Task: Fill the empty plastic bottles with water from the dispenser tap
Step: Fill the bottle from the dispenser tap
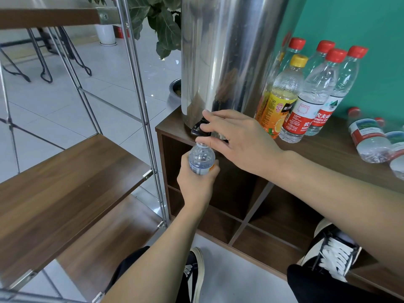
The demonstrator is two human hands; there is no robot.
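Observation:
A tall steel water dispenser stands on the corner of a wooden cabinet. Its black tap sticks out at the base. My left hand grips a small uncapped clear bottle upright, its mouth just under the tap. My right hand is over the tap, fingers stretched across the black lever and thumb by the bottle's mouth. I cannot tell whether water is running.
Several capped bottles stand right of the dispenser, one with a yellow cap. More bottles lie on their sides at the far right. A metal-framed wooden shelf is on the left. Open cabinet cubbies are below.

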